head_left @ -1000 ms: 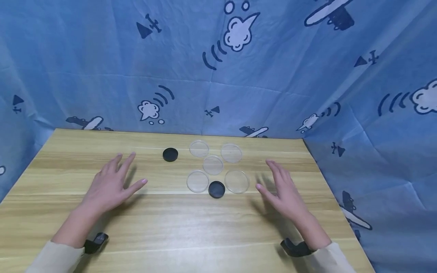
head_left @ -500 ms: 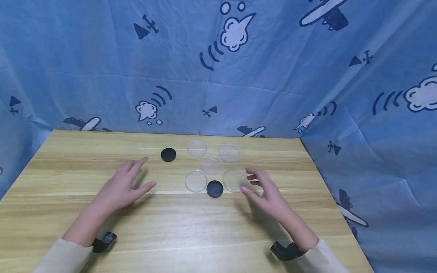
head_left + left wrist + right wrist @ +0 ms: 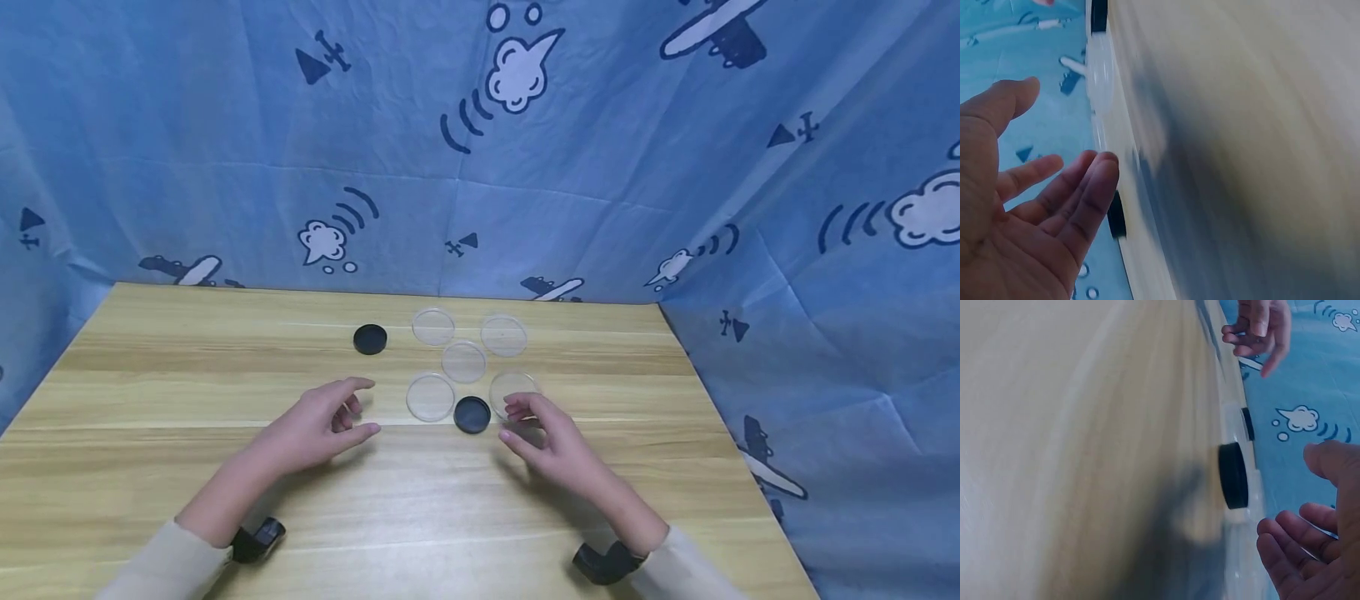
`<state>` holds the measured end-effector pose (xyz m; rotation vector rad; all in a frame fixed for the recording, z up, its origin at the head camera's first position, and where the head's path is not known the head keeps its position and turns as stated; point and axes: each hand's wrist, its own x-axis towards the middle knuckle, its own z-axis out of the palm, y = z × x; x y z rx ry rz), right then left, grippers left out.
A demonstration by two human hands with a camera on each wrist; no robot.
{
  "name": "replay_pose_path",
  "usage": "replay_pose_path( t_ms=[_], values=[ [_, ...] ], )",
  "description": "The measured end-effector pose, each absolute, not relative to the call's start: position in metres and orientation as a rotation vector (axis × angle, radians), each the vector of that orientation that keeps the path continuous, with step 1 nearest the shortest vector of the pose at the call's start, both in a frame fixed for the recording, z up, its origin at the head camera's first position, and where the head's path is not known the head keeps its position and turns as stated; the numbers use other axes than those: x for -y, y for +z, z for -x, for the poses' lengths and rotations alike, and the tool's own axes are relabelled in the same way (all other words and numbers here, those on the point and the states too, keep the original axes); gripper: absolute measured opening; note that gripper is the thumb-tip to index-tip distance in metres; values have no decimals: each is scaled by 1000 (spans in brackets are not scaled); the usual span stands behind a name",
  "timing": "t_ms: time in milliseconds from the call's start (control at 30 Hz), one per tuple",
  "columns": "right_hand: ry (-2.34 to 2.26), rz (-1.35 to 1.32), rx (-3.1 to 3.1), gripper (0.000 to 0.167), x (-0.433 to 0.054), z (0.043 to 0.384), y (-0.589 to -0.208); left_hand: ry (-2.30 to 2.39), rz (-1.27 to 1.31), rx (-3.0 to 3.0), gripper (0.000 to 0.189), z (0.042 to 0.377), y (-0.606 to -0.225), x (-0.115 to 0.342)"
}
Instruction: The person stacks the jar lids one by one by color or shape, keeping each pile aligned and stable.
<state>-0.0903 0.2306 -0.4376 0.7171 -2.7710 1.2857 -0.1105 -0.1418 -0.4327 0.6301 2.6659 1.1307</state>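
- Right hand (image 3: pixel 558 454): its grip stands apart, thumb on the near side and bent fingers on the far side, with nothing held between them.
- Clear round dish (image 3: pixel 513 382): the right fingertips cover part of it in the head view; whether they touch it cannot be told.
- Near black lid (image 3: pixel 472 415): it lies flat on the desk, just left of the right thumb and fingertips, roughly in line with the gap between them. Being round, it has no long axis.
- Left hand (image 3: pixel 315 429): its grip is also apart and holds nothing, the gap facing right toward a second clear dish (image 3: pixel 431 397) and, past that, the same lid. The right hand is plainly the nearer one to this lid.
- Farther out come a middle clear dish (image 3: pixel 463 362), a back left clear dish (image 3: pixel 433 327) and a back right clear dish (image 3: pixel 503 335).
- Far black lid (image 3: pixel 370 339): left of the back left clear dish, beyond the left fingertips.
- Wooden desk (image 3: pixel 420 517) carries them all; patterned blue cloth (image 3: pixel 390 125) hangs behind.
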Motion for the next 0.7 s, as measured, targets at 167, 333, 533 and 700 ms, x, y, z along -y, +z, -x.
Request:
replay_pose_path(
  t_ms=[167, 333, 533, 700],
  values=[
    [1256, -717, 2811, 43, -224, 89, -441, 1163, -728, -2572, 59, 111, -435, 126],
    [1196, -693, 2845, 45, -219, 90, -443, 1181, -804, -2528, 52, 112, -438, 111],
    [1172, -635, 2906, 46, -216, 92, -444, 1219, -892, -2495, 47, 115, -442, 93],
    [1125, -604, 2936, 49, -210, 93, -442, 1239, -913, -2450, 47, 115, -446, 80]
  ],
)
